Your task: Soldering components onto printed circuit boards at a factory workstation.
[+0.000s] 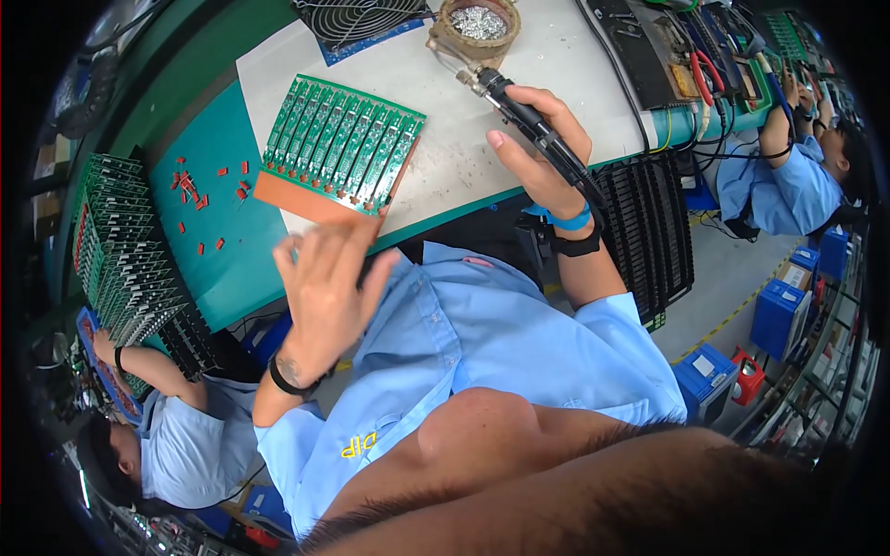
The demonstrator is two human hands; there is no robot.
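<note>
My right hand [556, 162] is wrapped round a black soldering gun [538, 130] with a metal nozzle and thin tube. Its front end points up and left, beside a round brown pot [480, 57] holding silvery bits. A green panel of several narrow circuit boards [345, 139] lies tilted on an orange plate [301, 195] at the middle of the bench. Just in front of the plate's near edge is my left hand [326, 292], empty, its fingers apart and a little blurred. Whether its fingertips touch the plate, I cannot tell.
Small red components [188, 185] lie scattered on the teal mat [222, 139]. A rack of upright circuit boards [130, 250] stands left, a fan [362, 20] at the back. Red-handled pliers [706, 79] and cables lie right, above a black rack [649, 232]. Co-workers sit on both sides.
</note>
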